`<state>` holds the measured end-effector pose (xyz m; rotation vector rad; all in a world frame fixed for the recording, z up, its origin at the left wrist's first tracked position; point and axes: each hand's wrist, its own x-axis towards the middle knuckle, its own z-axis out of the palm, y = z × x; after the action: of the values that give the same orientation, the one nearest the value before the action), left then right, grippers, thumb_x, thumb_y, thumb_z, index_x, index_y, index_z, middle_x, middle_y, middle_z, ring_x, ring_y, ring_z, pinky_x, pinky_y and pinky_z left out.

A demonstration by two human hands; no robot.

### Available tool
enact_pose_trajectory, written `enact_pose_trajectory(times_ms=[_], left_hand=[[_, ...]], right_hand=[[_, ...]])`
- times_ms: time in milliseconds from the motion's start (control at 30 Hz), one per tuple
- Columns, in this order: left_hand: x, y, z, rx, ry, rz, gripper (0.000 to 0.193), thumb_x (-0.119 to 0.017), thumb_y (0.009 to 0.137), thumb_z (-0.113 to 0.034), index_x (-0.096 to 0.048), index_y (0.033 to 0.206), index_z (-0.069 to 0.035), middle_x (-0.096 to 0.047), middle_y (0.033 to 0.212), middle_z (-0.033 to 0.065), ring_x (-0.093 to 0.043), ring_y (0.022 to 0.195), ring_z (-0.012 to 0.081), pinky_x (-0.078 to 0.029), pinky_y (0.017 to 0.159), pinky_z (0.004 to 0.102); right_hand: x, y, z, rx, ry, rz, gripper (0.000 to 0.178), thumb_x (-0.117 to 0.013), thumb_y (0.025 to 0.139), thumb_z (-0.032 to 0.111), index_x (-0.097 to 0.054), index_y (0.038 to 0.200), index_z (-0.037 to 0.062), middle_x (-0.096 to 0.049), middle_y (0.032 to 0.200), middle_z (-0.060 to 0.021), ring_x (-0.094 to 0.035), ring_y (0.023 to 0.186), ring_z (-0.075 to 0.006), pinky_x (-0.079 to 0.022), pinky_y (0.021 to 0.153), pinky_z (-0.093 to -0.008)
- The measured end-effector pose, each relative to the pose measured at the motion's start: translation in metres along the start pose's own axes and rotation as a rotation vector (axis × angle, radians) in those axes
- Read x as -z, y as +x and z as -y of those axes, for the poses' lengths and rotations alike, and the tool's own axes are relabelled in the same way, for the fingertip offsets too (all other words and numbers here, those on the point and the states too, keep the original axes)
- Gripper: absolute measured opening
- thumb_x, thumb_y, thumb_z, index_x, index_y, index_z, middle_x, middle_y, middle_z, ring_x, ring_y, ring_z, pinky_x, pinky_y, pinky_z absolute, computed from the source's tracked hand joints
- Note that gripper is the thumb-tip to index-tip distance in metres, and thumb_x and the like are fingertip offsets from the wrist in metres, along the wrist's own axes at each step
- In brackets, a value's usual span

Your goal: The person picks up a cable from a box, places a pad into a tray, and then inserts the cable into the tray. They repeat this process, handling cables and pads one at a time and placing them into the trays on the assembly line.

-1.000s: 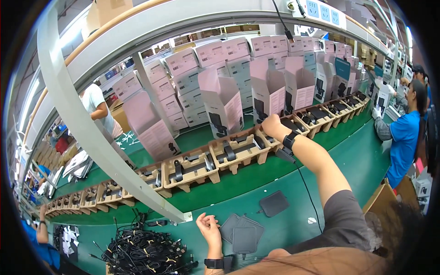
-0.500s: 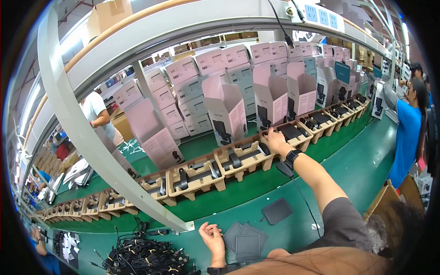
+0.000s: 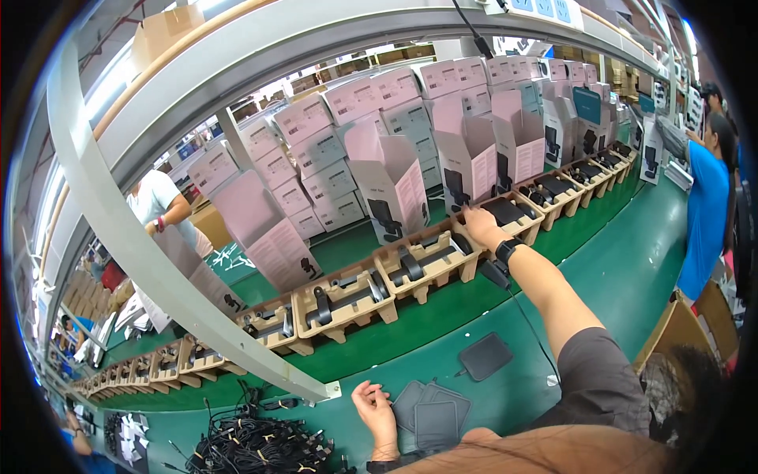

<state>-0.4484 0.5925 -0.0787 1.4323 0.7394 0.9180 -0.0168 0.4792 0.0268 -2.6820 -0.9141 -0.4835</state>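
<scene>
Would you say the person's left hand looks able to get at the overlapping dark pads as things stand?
Most likely yes: the left hand appears empty and loosely open, right beside the dark pads on the green table, and nothing visible lies between them.

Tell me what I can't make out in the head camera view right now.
All in the head view:
- Right hand: its back hides the fingertips and whatever they may grip.
- Black cable pile: lower part cut off by the bottom edge.
- Lower dark pads: partly covered by the top one.
- Far-left trays: contents too small to identify.
- Behind the grey post: hidden by it.
</scene>
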Motion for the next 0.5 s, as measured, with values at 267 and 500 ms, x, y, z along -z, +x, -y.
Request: enact_pose_trajectory(times_ms=[267, 500], left_hand=[[0.013, 0.004, 0.002, -0.020, 0.029, 0.000, 0.028, -0.048, 0.083, 0.006, -0.042, 0.109, -0.002, -0.054, 0.091, 0.0078, -0.054, 0.063, 0.0100, -0.044, 0.050, 0.0192], [0.016, 0.003, -0.009, -0.022, 0.072, -0.013, 0.025, -0.048, 0.083, 0.005, -0.044, 0.106, -0.002, -0.053, 0.091, 0.0083, -0.054, 0.063, 0.0096, -0.044, 0.050, 0.0194]], right_hand=[[-0.006, -0.016, 0.005, -0.024, -0.034, -0.182, 0.022, -0.062, 0.075, 0.019, -0.063, 0.089, 0.0020, -0.056, 0.093, -0.0143, -0.058, 0.091, -0.0296, -0.050, 0.076, -0.0380], [-0.009, -0.016, 0.003, -0.085, -0.086, -0.128, 0.022, -0.049, 0.082, 0.017, -0.063, 0.094, 0.0048, -0.058, 0.096, -0.0143, -0.059, 0.090, -0.0298, -0.049, 0.075, -0.0388]])
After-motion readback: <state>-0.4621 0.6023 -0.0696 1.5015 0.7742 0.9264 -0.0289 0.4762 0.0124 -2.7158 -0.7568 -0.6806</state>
